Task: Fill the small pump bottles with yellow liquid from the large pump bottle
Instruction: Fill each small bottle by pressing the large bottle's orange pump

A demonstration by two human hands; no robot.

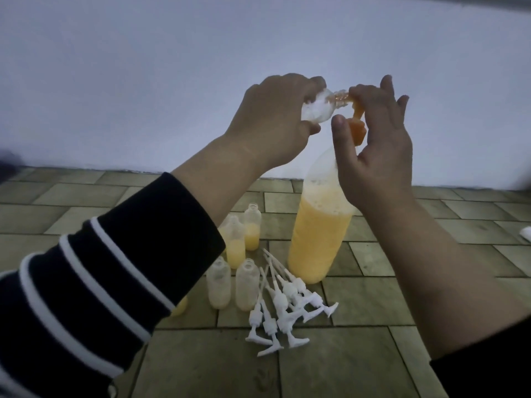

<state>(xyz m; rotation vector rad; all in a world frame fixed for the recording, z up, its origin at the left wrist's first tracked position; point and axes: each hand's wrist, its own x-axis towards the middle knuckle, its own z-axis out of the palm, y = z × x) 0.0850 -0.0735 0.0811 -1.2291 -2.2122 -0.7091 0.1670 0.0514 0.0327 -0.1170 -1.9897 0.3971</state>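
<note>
- The left hand (275,116) curls its fingers and thumb round a small pump bottle (119,108), held tipped on its side: its long axis runs from about 8 o'clock at the base to 2 o'clock at the mouth.
- That mouth meets the orange spout (356,109) of the large pump bottle (319,234); yellow liquid shows in the neck.
- The right hand (376,145) sits at 3 o'clock from the small bottle, over the orange pump head, thumb beside it and fingers partly spread; I cannot tell whether it is pressing down.
- The large bottle stands upright at 6 o'clock below both hands, roughly two-thirds full.
- At 7 o'clock from it stand open small bottles (244,234), some partly filled, two nearly empty.
- Loose white pump tops (284,308) lie heaped just beside its base, at 6 o'clock.
- The tiled floor (373,354) gives free room toward 4 o'clock; the wall (172,67) closes off 12 o'clock.
</note>
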